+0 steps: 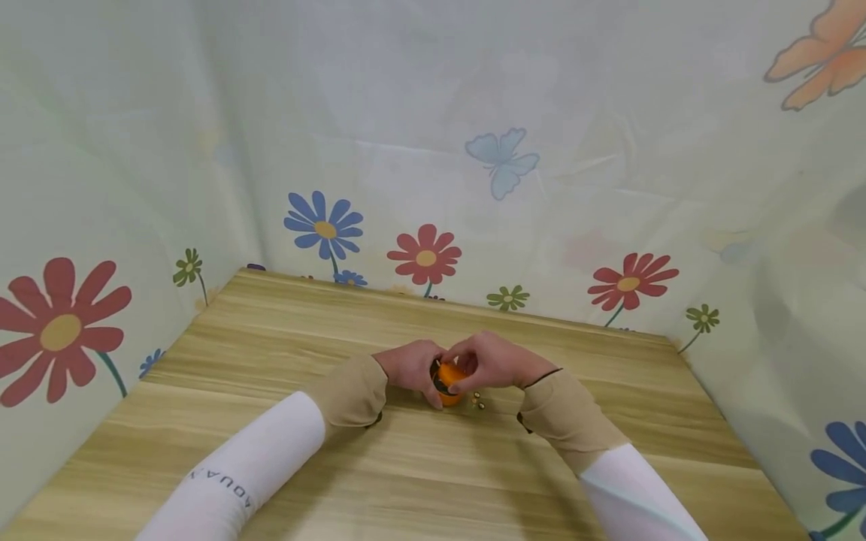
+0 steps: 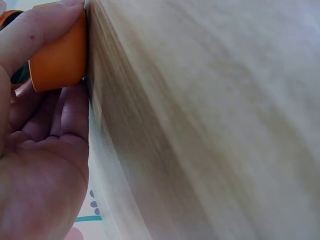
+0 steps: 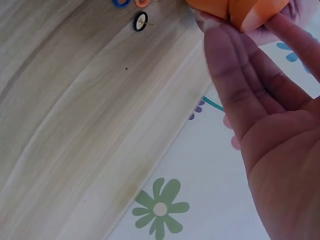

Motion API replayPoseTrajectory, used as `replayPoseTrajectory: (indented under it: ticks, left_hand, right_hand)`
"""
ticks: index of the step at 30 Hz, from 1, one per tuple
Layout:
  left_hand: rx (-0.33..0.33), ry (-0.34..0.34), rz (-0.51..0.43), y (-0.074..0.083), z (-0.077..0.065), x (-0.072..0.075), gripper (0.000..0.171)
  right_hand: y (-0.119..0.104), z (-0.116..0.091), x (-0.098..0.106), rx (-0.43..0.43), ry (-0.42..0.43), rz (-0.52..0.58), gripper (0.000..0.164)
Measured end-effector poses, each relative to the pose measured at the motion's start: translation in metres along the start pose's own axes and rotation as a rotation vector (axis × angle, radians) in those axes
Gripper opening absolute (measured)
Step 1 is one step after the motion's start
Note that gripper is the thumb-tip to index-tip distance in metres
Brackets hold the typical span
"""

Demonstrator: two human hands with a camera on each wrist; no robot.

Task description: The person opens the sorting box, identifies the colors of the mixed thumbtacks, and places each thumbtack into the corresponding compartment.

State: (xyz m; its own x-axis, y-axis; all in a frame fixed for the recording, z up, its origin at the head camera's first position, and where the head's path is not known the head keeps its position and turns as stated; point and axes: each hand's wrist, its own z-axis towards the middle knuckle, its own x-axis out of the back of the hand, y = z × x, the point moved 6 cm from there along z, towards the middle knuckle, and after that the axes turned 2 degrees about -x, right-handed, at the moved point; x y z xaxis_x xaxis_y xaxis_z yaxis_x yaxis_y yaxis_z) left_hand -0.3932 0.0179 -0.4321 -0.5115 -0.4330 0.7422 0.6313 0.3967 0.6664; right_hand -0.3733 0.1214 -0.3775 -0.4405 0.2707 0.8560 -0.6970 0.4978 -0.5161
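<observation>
Count: one left hand (image 1: 411, 367), one right hand (image 1: 501, 361), two white sleeves (image 1: 260, 454), two tan wrist covers (image 1: 352, 391), one wooden table (image 1: 271, 346), one orange cup (image 1: 449, 400), one orange piece (image 1: 452, 373). Small round bits (image 3: 136, 23): at least three, one black-rimmed, one blue, one orange, rest cut off by frame. Backdrop (image 1: 406, 83), head view: three big red flowers (image 1: 425, 258), two big blue flowers (image 1: 325, 230), three green flowers (image 1: 509, 298), two clear butterflies (image 1: 502, 161).

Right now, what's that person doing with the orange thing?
The person's left hand grips a small orange container on the wooden table. The right hand pinches an orange piece at its top; whether that piece is loose, I can't tell. A few small round pieces lie nearby.
</observation>
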Motion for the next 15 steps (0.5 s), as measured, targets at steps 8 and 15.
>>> replayPoseTrajectory:
  ticks: [8, 15]
  left_hand:
    - [0.025, -0.006, -0.011, -0.0006, 0.0024, -0.0021, 0.053]
    - [0.027, 0.004, -0.041, -0.0051, 0.004, -0.0035, 0.052]
  right_hand:
    - [0.0022, -0.0074, 0.0072, -0.041, 0.059, 0.059, 0.036]
    - [0.0048, -0.0078, 0.0096, -0.004, 0.133, 0.11, 0.036]
